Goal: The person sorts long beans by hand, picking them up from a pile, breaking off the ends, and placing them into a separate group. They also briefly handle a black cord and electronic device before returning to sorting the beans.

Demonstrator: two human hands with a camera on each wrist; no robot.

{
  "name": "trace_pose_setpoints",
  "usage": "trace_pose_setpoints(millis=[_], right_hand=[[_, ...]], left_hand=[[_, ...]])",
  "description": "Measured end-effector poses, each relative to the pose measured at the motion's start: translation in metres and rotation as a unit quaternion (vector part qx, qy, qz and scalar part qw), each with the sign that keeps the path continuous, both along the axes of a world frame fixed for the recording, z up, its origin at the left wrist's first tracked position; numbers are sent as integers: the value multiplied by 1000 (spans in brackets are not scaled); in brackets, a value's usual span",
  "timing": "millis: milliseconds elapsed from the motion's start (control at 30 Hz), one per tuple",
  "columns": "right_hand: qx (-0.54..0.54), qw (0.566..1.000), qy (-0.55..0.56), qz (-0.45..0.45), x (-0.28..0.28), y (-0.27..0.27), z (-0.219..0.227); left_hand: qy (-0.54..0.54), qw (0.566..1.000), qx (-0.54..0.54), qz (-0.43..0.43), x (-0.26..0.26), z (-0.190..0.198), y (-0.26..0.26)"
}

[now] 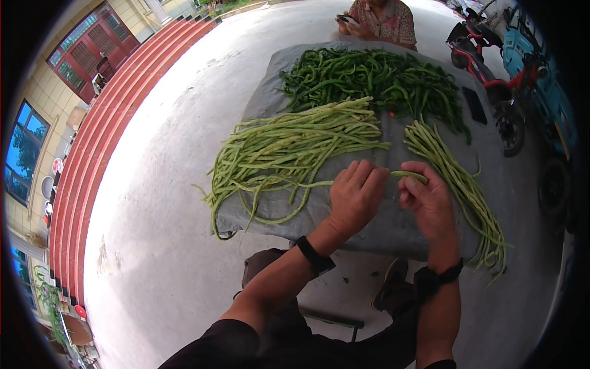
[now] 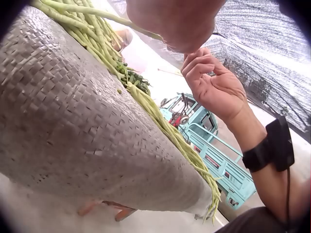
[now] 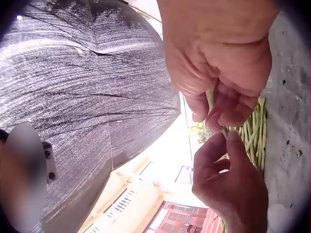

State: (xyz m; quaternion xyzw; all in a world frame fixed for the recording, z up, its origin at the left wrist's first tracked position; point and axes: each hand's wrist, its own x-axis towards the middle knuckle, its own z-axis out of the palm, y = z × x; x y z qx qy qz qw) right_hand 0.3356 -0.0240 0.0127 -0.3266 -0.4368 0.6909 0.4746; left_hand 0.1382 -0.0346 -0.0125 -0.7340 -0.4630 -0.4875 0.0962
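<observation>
One long green bean (image 1: 409,176) stretches between my two hands above the near part of the covered table. My left hand (image 1: 359,190) pinches it, and its long tail trails left over the large bean pile (image 1: 295,141). A short stretch away, my right hand (image 1: 430,200) grips the bean's end between thumb and fingers. In the right wrist view the fingertips of the left hand (image 3: 231,179) and right hand (image 3: 223,73) nearly meet on the bean. A smaller bundle of long beans (image 1: 455,178) lies to the right of my right hand.
A heap of green peppers (image 1: 375,80) covers the far side of the grey woven sheet (image 1: 356,215). A dark phone (image 1: 474,105) lies at its right edge. Across the table sits a person (image 1: 384,24). A blue three-wheeler (image 1: 534,80) stands right; red steps (image 1: 117,129) rise left.
</observation>
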Motion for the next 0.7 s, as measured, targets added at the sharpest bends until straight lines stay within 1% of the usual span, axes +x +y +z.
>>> trace_pose_setpoints(millis=[33,167,233,333,433,533,633,700], right_hand=[[-13,999,43,-6,-1,2,-5],[-45,991,125,-26,-3,5,-13],[-50,983,171,-42,-5,4,-12],[-24,990,130,-56,-5,5,-11],[-11,998,5,-62,-7,3,-6],[14,997,-61,-38,-13,2,-13],[45,994,-85,-41,-15,4,-19],[39,994,-82,-52,-15,5,-19]], left_hand=[[0,1000,4,2,-1,2,0],[16,1000,7,7,-3,7,-2],[3,1000,-16,-13,-5,2,-2],[-19,998,-44,-29,-1,-10,-1],[-35,997,-55,-40,2,-10,-3],[-51,996,-58,-48,4,-9,-3],[-55,995,-66,-55,4,-10,-1],[-54,994,-76,-59,4,-11,-1]])
